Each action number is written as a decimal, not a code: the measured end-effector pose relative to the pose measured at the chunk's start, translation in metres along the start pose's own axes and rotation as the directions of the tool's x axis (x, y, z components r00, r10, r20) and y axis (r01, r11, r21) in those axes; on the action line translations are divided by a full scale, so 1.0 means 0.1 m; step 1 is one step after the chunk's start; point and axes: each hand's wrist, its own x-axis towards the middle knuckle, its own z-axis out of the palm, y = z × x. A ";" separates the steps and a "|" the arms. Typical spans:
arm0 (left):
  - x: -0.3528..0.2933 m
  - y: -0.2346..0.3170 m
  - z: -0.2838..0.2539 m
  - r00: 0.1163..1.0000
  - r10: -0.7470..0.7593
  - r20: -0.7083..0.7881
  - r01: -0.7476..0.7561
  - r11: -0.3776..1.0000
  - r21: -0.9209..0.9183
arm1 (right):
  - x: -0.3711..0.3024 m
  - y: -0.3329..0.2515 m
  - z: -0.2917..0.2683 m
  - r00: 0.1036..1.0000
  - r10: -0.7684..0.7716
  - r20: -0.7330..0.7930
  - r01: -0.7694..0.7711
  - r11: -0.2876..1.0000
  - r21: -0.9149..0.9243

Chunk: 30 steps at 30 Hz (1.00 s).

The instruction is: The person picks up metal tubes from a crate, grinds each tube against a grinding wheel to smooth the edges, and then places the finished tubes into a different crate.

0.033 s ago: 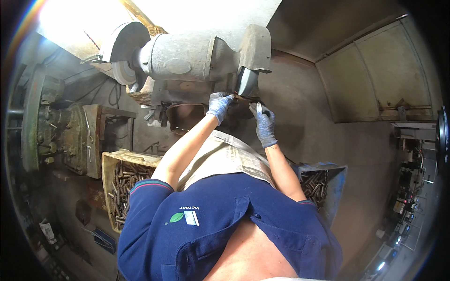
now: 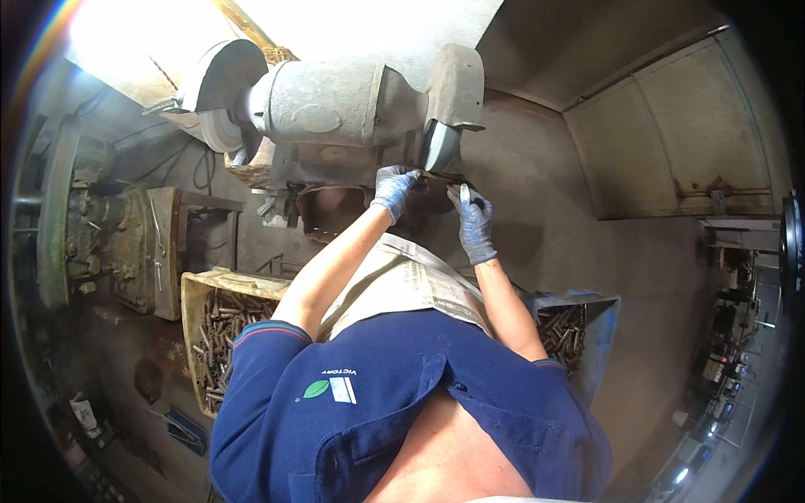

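Note:
A grey bench grinder (image 2: 323, 102) stands in front of me with a wheel at each end. Just below its right-hand wheel (image 2: 441, 149), a slim dark metal piece (image 2: 443, 177) spans the gap between my hands. My left hand (image 2: 392, 191), in a blue-stained glove, is closed on the piece's left end, close beside the wheel. On the other end, my gloved right hand (image 2: 475, 225) pinches it between thumb and fingers. The piece's exact shape is too small and dark to make out. The pale left-hand wheel (image 2: 220, 130) has no hand near it.
A yellowish box (image 2: 193, 335) of small metal parts stands by my left arm. Beside my right arm is a blue box (image 2: 607, 335) with similar parts. Greenish machinery (image 2: 84, 218) occupies the far left. Printed paper sheets (image 2: 390, 285) cover my lap. A panelled metal cabinet (image 2: 662, 126) stands at right.
Both hands and the metal piece have shifted very slightly at the wheel; otherwise nothing visibly differs.

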 end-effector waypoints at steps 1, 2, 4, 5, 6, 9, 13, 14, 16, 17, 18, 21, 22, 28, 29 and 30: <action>0.01 -0.02 0.02 1.000 -0.004 0.010 0.004 1.000 -0.020 | 0.00 0.00 -0.04 1.000 0.001 -0.009 -0.001 1.000 -0.024; 0.00 0.00 0.03 1.000 -0.009 -0.023 0.009 1.000 -0.009 | 0.01 0.01 -0.02 1.000 -0.025 0.016 0.025 0.999 0.021; -0.04 0.03 0.02 0.999 -0.032 -0.023 0.029 0.993 -0.111 | 0.00 0.03 0.01 1.000 -0.016 0.023 0.015 0.998 0.065; -0.07 0.08 0.00 0.999 -0.041 -0.025 0.037 0.987 -0.158 | -0.01 0.04 0.06 0.999 -0.012 0.030 0.009 0.996 0.091; -0.09 0.17 -0.03 0.997 -0.031 -0.066 0.031 1.000 0.000 | 0.00 0.05 0.12 1.000 -0.002 0.027 -0.001 0.995 0.101; -0.13 0.25 -0.14 0.991 0.004 -0.137 0.003 0.999 0.048 | -0.01 0.08 0.27 0.999 0.013 0.052 -0.019 0.993 0.118; 0.01 0.15 -0.39 0.996 -0.017 -0.084 0.014 0.999 -0.036 | 0.02 0.12 0.42 0.997 0.026 0.074 -0.042 0.975 0.219; -0.02 0.15 -0.41 0.997 0.026 -0.076 -0.027 1.000 -0.008 | 0.00 0.12 0.44 0.997 0.024 0.080 -0.043 0.970 0.239; -0.08 0.15 -0.45 0.993 0.110 -0.053 -0.107 0.993 0.049 | -0.04 0.10 0.48 0.996 0.019 0.088 -0.043 0.959 0.281; -0.15 0.15 -0.46 0.986 0.160 -0.042 -0.158 0.987 0.039 | -0.09 0.06 0.49 0.991 -0.101 0.091 0.084 0.981 0.176; -0.23 0.14 -0.47 0.977 0.209 -0.029 -0.208 0.978 0.030 | -0.16 0.01 0.49 0.970 -0.220 0.104 0.213 0.974 0.070; -0.54 0.21 -0.46 0.952 0.304 0.033 -0.305 0.952 0.033 | -0.40 -0.23 0.46 0.831 -0.510 0.222 0.556 0.763 -0.330; -0.63 0.24 -0.48 0.940 0.337 0.059 -0.338 0.941 0.021 | -0.52 -0.41 0.48 0.786 -0.555 0.271 0.616 0.669 -0.416; -0.98 0.46 -0.33 0.895 0.395 0.206 -0.413 0.909 0.052 | -0.94 -0.83 0.42 0.667 -0.654 0.357 0.721 0.448 -0.528; -1.05 0.51 -0.27 0.895 0.373 0.246 -0.395 0.918 0.042 | -1.01 -0.86 0.38 0.674 -0.655 0.342 0.707 0.437 -0.556; -1.09 0.52 -0.22 0.892 0.349 0.289 -0.374 0.927 0.035 | -1.08 -0.89 0.32 0.682 -0.656 0.324 0.689 0.427 -0.586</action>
